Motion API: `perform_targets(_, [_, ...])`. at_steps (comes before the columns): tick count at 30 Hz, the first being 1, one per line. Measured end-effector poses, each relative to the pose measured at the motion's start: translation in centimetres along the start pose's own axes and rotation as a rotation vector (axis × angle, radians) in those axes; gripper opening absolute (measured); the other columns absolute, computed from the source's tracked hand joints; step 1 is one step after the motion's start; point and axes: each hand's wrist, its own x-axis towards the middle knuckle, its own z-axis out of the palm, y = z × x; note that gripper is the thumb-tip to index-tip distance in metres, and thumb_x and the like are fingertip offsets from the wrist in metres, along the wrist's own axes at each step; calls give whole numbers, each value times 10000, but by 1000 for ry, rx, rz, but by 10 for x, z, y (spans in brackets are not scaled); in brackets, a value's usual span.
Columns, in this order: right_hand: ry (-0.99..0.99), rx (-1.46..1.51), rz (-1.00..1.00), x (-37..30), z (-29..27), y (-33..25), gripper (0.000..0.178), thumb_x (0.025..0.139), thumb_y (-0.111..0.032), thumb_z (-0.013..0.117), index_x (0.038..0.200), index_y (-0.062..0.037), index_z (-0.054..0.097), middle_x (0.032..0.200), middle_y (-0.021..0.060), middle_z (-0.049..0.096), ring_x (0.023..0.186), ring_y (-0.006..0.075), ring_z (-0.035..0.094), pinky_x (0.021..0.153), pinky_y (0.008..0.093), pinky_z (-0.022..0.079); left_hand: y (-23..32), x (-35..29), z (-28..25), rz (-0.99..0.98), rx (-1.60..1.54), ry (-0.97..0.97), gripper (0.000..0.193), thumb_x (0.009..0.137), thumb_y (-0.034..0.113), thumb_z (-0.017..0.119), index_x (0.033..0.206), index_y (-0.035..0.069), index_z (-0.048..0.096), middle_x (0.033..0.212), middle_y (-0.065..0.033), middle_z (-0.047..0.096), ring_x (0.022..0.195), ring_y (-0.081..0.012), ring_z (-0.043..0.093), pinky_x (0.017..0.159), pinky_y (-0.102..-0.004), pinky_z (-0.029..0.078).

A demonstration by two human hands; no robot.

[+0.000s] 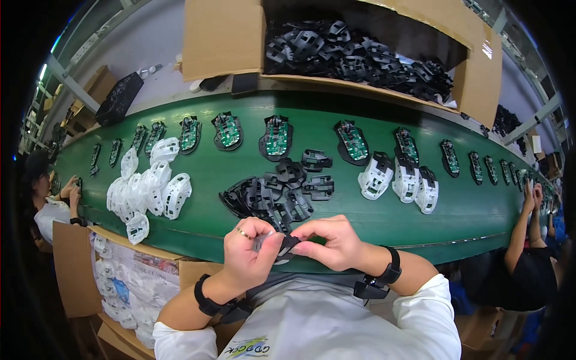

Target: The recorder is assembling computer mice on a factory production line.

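My left hand (248, 251) and my right hand (332, 243) meet at the near edge of the green belt (240, 174). Between them they pinch a small black plastic part (287, 247), with a pale piece partly visible below it. My fingers cover much of both, so how they join cannot be seen. Just beyond my hands lies a heap of black plastic mouse parts (291, 197). White mouse shells (147, 187) are piled to the left, and several more white shells (377, 176) lie to the right.
Black mouse bases with green circuit boards (276, 138) line the belt. Behind it stands a cardboard box (225, 42) full of black parts. A carton of packed white shells (180, 258) is at lower left. Co-workers (45, 198) (528, 258) sit on both sides.
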Motion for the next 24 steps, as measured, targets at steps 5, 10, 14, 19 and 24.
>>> perform_targets(5, [452,311,214,-20,-87,0,179,1064,-177,558,1099,-21,636,1013,-7,673,838,53,547,734,209,448,20,15,14,378,428,-29,692,772,323,816,1335,-7,587,1417,-270,510,1293,-448,511,1082,-500,417])
perform_targets(10, [516,50,355,-7,-145,4,256,1086,-226,508,1035,-17,647,911,-8,651,803,74,531,741,252,447,25,24,35,418,896,-364,767,790,527,768,1455,204,562,1642,-227,292,1513,-425,269,1196,-622,181])
perform_targets(14, [457,-281,467,-48,-194,-17,285,1069,-220,515,978,11,657,857,37,666,787,121,563,726,296,476,18,42,50,487,1035,-421,621,849,507,722,1389,217,621,1583,-163,419,1473,-363,359,1203,-595,207])
perform_targets(19, [214,-935,752,-116,-308,-93,208,982,-179,591,1005,9,675,930,180,695,863,354,665,789,416,534,51,51,103,431,1078,-468,555,859,439,736,1368,241,638,1555,-120,468,1446,-351,406,1197,-597,235])
perform_targets(24, [153,-1056,70,-117,-239,-86,319,836,-122,732,1137,-28,681,1236,174,674,1120,366,641,939,442,527,84,58,85,476,898,-306,588,830,338,783,1366,150,633,1476,-183,517,1312,-412,520,1110,-534,402])
